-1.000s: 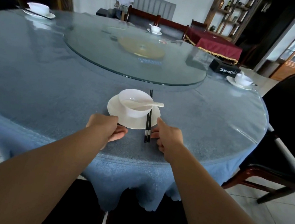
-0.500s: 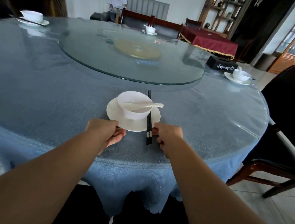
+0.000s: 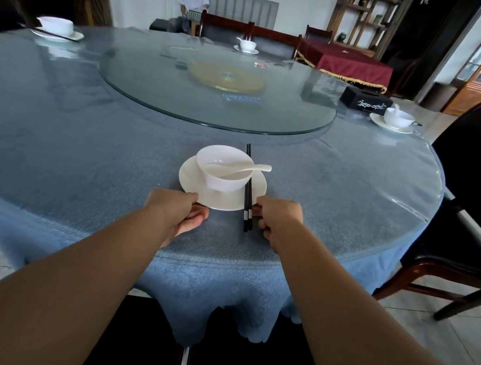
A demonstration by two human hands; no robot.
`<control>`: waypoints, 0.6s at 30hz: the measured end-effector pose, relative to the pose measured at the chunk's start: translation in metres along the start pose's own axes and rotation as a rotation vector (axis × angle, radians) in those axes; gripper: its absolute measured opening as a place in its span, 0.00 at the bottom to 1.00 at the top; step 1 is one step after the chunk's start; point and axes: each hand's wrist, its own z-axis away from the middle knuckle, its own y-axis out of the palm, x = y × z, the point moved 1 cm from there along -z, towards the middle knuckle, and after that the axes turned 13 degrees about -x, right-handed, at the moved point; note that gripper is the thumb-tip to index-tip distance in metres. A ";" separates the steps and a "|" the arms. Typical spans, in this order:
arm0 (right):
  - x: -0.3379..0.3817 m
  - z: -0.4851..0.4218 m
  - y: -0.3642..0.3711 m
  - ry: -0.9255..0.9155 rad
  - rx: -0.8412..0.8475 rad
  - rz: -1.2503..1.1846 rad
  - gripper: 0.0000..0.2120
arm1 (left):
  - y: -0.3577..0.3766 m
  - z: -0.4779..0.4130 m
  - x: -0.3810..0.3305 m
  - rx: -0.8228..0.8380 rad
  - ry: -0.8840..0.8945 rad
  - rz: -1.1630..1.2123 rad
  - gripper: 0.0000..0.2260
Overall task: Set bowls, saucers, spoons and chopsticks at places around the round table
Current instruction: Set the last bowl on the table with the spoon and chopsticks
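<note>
A white bowl (image 3: 222,178) stands on a white saucer (image 3: 190,178) near the front edge of the round blue-clothed table (image 3: 90,154). A white spoon (image 3: 259,168) rests in the bowl with its handle pointing right. Black chopsticks (image 3: 248,200) lie across the saucer's right side, pointing away from me. My left hand (image 3: 177,211) grips the saucer's near-left rim, fingers curled under it. My right hand (image 3: 280,217) pinches the near-right rim, right beside the chopsticks' near ends.
A glass turntable (image 3: 168,97) fills the table's middle. Set places stand at the far left (image 3: 56,26), far side (image 3: 247,45) and right (image 3: 397,119), by a black tissue box (image 3: 366,98). A dark chair (image 3: 472,179) stands at the right. A person (image 3: 192,0) is at the back.
Both hands stay at the saucer's near rim, fingers closing a little more on it. The view has tilted up slightly, showing more of the room's far side.
</note>
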 end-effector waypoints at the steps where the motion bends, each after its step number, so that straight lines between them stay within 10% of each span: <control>1: 0.000 0.000 0.000 -0.001 0.000 -0.002 0.09 | 0.000 0.000 0.000 0.002 0.001 -0.005 0.07; 18: -0.003 -0.005 0.000 0.027 -0.020 -0.083 0.11 | 0.000 0.005 -0.002 0.036 0.021 -0.031 0.06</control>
